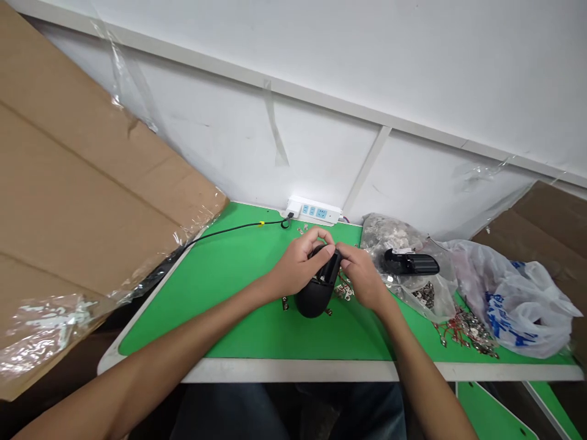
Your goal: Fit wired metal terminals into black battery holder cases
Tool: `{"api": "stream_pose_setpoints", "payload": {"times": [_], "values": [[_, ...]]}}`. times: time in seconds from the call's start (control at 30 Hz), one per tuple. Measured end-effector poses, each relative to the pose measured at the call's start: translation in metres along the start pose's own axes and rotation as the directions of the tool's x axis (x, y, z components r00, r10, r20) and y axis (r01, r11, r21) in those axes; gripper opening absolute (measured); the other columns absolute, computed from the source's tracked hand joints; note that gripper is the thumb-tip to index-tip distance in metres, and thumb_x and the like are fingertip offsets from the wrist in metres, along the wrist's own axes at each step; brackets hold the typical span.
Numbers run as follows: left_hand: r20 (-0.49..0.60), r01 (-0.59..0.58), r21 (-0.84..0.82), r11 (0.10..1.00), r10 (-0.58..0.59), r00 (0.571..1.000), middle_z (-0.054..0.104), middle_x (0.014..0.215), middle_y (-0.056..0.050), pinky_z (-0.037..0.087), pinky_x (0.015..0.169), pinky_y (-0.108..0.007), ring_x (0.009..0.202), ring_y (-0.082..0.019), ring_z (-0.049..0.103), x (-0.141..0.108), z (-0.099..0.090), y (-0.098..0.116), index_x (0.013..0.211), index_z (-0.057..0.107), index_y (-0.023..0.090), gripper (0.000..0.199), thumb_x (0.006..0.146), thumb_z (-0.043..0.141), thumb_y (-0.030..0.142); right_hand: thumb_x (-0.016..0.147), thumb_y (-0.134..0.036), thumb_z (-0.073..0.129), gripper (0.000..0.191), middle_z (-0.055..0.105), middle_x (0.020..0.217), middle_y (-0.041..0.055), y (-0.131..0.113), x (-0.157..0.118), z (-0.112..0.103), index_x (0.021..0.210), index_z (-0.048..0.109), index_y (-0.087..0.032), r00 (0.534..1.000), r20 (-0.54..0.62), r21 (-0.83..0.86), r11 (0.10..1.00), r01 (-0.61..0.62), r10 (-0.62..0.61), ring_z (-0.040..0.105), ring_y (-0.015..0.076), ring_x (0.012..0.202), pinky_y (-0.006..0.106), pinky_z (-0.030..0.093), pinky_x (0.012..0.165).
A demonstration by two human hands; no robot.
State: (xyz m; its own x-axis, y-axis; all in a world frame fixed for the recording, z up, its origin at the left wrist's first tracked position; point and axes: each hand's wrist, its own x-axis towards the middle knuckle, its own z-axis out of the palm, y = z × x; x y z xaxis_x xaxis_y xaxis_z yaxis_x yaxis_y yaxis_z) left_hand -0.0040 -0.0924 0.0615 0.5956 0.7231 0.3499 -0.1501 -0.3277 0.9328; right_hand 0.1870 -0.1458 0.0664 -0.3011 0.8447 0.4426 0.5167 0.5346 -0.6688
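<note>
A black plastic housing with a rounded lower end and a long open slot, like a battery compartment, is held up over the green table. My left hand is closed around its upper left side, thumb laid across the slot. At its upper right edge my right hand is pinched, fingertips touching the housing; whatever small thing they hold is hidden. Small metal contact pieces, some with red wire, lie on the table behind and beside the housing.
A white power strip with a black cable sits against the wall. To the right are a clear bag, another black housing, a pile of wired contacts and a white plastic bag. Cardboard stands left.
</note>
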Motion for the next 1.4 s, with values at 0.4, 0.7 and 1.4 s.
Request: {"api": "stream_pose_setpoints", "payload": {"times": [0.4, 0.7, 1.4], "values": [[0.064, -0.442, 0.389, 0.808, 0.455, 0.888, 0.064, 0.079, 0.004, 0.046, 0.064, -0.024, 0.064, -0.011, 0.057, -0.013, 0.003, -0.002, 0.12, 0.053, 0.022, 0.016, 0.106, 0.055, 0.028, 0.097, -0.025, 0.047, 0.01, 0.047, 0.076, -0.0006, -0.02, -0.011, 0.001, 0.088, 0.044, -0.023, 0.988, -0.047, -0.2, 0.971, 0.132, -0.144, 0.044, 0.0194, 0.067, 0.034, 0.027, 0.064], [0.125, -0.609, 0.505, 0.611, 0.647, 0.752, 0.074, 0.096, -0.001, 0.053, 0.067, -0.024, 0.07, -0.012, 0.069, -0.013, 0.002, -0.009, 0.121, 0.054, 0.024, 0.021, 0.1, 0.057, 0.025, 0.087, -0.024, 0.048, 0.004, 0.046, 0.076, 0.0005, -0.031, -0.014, 0.005, 0.087, 0.044, -0.024, 0.987, -0.05, -0.299, 0.945, 0.132, -0.154, 0.042, 0.0204, 0.067, 0.035, 0.026, 0.064], [0.144, -0.645, 0.517, 0.563, 0.685, 0.714, 0.068, 0.081, 0.003, 0.047, 0.058, -0.025, 0.058, -0.012, 0.058, -0.011, 0.004, -0.009, 0.118, 0.053, 0.024, 0.019, 0.099, 0.055, 0.025, 0.084, -0.024, 0.048, 0.004, 0.047, 0.075, 0.0011, -0.037, -0.013, 0.004, 0.086, 0.044, -0.024, 0.987, -0.034, -0.375, 0.917, 0.135, -0.159, 0.042, 0.0207, 0.067, 0.036, 0.026, 0.063]]}}
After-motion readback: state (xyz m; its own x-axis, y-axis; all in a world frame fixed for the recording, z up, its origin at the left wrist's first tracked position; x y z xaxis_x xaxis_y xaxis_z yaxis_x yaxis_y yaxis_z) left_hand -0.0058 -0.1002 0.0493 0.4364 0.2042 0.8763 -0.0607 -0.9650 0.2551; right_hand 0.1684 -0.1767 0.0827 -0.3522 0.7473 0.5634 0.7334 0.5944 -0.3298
